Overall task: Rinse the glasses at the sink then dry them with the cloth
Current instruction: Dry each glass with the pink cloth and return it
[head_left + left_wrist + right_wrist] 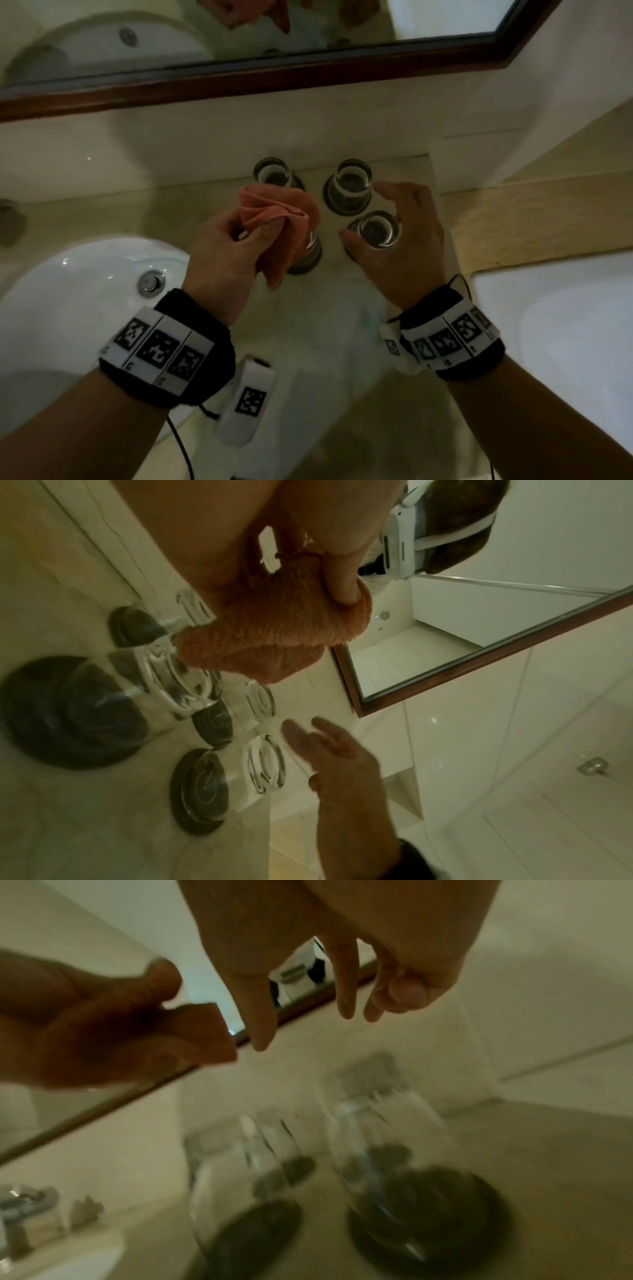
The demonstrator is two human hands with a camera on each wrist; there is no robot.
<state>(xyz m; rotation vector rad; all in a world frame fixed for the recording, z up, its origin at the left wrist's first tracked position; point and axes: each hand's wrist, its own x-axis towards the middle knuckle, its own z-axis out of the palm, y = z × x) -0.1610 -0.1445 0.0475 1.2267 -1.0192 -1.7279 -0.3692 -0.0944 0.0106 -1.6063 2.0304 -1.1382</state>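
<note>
Four glasses stand on dark round coasters on the counter, just beside the white sink (85, 274). Each glass sits upside down, with its thick bottom up.

The left hand (226, 253) pinches a bunched orange cloth (277, 219) between thumb and fingers. The cloth hangs over the near left glass (308, 250) and hides most of it.

The right hand (400, 240) is spread wide, with its fingers loosely bent. It hovers over the near right glass (375, 229). It holds nothing. From the left wrist view there is a gap between the fingertips and the glass, so I think it is not touching yet.

It looks like the hand is about to pick up this glass. To do that well, the fingers should go around the sides of the glass, low enough to get a firm hold. Glass can be slippery, most of all if it is wet, so the grip should be snug but not hard.

The far right glass (352, 183) is very near, so lift straight up and do not bump it. The coaster (349, 253) might stick to the rim and come up too, so go slowly. The far left glass (274, 173) stands behind the cloth.
</note>
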